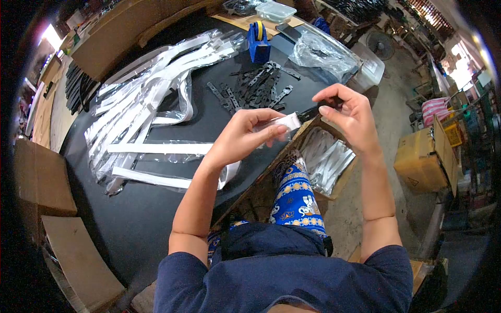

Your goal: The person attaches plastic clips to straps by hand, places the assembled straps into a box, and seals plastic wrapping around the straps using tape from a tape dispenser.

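My left hand [250,130] is closed around the end of a white strip [287,123] in a clear plastic sleeve, thumb on top. A dark, narrow black plastic piece [309,113] meets that end; whether it sits inside the sleeve or against it I cannot tell. My right hand [347,112] pinches the other end of the black piece between thumb and curled fingers. Beyond my left hand lies a loose heap of black perforated plastic pieces [255,86] on the black table [146,224]. To the left spread several sleeved white strips [151,88], some bent over.
Behind the heap stands a blue tape dispenser [259,44]. Crumpled clear plastic [321,55] lies at the back right. An open box of white sleeved strips [326,161] sits below the table's right edge. Cardboard boxes [425,159] stand on the floor at right.
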The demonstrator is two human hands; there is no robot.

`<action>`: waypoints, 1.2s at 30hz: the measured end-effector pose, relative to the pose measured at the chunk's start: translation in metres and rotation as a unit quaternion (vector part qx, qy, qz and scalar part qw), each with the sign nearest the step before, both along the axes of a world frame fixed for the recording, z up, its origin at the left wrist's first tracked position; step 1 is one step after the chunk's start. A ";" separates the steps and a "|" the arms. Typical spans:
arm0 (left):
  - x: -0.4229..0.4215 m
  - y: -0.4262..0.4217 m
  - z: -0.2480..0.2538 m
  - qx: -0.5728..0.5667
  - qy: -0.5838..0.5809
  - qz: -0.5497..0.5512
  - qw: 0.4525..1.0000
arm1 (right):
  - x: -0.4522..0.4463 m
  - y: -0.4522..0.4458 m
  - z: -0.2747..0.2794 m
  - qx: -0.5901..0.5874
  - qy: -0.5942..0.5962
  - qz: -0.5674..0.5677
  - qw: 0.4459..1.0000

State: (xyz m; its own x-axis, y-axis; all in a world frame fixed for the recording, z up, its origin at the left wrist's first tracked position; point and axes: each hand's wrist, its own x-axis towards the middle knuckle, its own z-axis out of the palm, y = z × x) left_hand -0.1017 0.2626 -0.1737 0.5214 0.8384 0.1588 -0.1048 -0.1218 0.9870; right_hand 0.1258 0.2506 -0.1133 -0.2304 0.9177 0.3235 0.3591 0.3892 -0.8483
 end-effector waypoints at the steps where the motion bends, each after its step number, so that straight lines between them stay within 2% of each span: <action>1: 0.000 0.000 0.000 -0.009 0.019 -0.008 1.000 | 0.001 0.003 0.000 -0.042 0.056 0.023 0.997; 4: 0.005 -0.002 0.000 -0.036 0.031 -0.007 0.999 | 0.004 0.008 -0.005 -0.110 0.080 0.030 0.990; 8: 0.015 -0.006 -0.005 0.026 -0.020 0.053 0.998 | 0.004 0.005 -0.009 -0.147 0.081 0.044 0.985; 10: 0.015 -0.006 -0.006 0.073 0.053 0.069 0.994 | 0.003 0.003 -0.011 -0.145 0.070 0.038 0.986; 11: 0.016 -0.006 -0.008 0.073 0.053 0.069 0.994 | 0.001 0.002 -0.011 -0.145 0.071 0.038 0.986; 13: 0.016 -0.004 -0.012 0.018 -0.004 0.051 0.999 | -0.004 0.000 -0.011 -0.100 0.070 0.032 0.992; 17: 0.010 -0.003 -0.008 -0.017 -0.033 -0.003 0.999 | -0.002 0.000 -0.011 -0.095 0.073 0.039 0.992; 19: 0.008 -0.002 -0.004 -0.052 -0.069 -0.042 0.995 | 0.004 0.001 -0.007 -0.153 0.044 0.033 0.987; 25: 0.012 -0.001 -0.009 -0.013 -0.071 -0.023 0.997 | 0.004 0.004 -0.013 -0.093 0.089 0.024 0.991; 29: 0.012 -0.006 0.000 -0.048 -0.056 -0.025 0.997 | 0.005 0.000 -0.008 -0.103 0.085 0.024 0.991; 31: 0.014 -0.006 -0.002 -0.062 -0.036 -0.001 0.997 | 0.007 0.001 -0.008 -0.126 0.039 0.011 0.991; 36: 0.010 -0.003 -0.005 -0.070 -0.066 -0.034 0.995 | 0.007 0.004 -0.011 -0.125 0.074 0.029 0.989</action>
State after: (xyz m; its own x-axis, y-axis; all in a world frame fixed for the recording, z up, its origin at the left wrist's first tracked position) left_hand -0.0917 0.2597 -0.1782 0.5602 0.8205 0.1137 -0.2386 0.0284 0.9707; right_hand 0.1325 0.2551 -0.1242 -0.2511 0.9602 0.1220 0.2064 0.1762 -0.9625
